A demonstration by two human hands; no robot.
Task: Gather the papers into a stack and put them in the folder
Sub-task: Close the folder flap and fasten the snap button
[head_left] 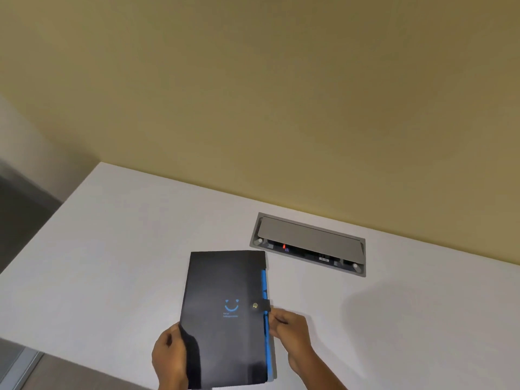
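A black folder [225,319] with a blue smiley print and blue tabs along its right edge lies closed on the white table [112,249]. Its strap with a brass snap [255,305] is fastened over the right edge. My left hand [168,356] grips the folder's lower left edge. My right hand [291,333] pinches the right edge just below the strap. No loose papers are in sight.
A grey cable and socket box [309,243] is set into the table behind the folder, its lid tilted open. A beige wall [253,108] runs along the table's far edge. The table's left edge drops off to a dark floor [22,206].
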